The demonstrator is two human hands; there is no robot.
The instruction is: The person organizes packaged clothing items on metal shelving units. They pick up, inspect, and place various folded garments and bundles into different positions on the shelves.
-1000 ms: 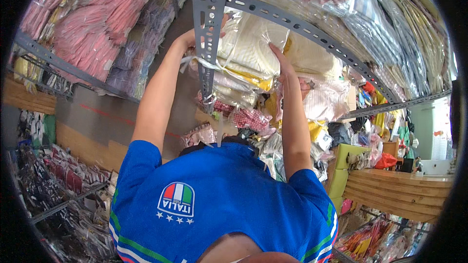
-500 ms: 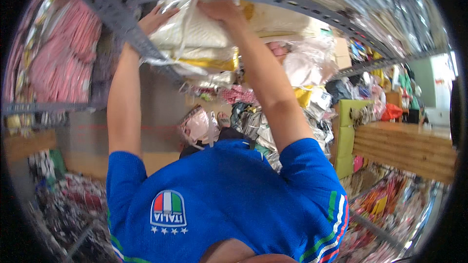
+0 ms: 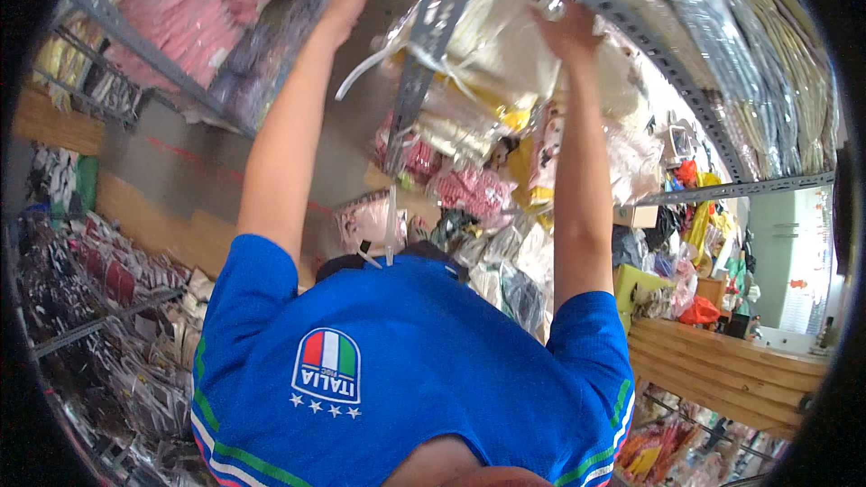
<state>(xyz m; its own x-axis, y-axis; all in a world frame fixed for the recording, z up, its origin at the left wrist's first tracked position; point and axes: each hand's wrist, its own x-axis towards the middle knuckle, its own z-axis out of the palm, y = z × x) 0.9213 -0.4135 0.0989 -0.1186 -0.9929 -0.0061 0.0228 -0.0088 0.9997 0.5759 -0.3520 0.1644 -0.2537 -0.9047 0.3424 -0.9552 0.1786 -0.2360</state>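
My left hand (image 3: 347, 9) is raised beside the grey perforated shelf post (image 3: 424, 72), its fingers stretched out and holding nothing. Over on the shelf, my right hand (image 3: 570, 29) rests against a stack of cream-coloured goods in clear plastic bags (image 3: 514, 45); its fingers look spread, though slightly blurred. A white strip (image 3: 361, 68) is tied around the post and hangs loose. Below the cream bags lie yellow wrapped pieces (image 3: 516, 117) and a pink checked bundle (image 3: 474, 189).
A perforated shelf beam (image 3: 631, 27) crosses above my right hand. Pink bagged garments (image 3: 194, 9) fill a rack at the left. Bagged goods (image 3: 514, 271) are piled on the floor before me. A wooden bench (image 3: 722, 370) stands at the right.
My left hand has come off the cream packages and lifted away to the left of the post. My right hand stays on the bagged goods. The whole view has turned and shifted.
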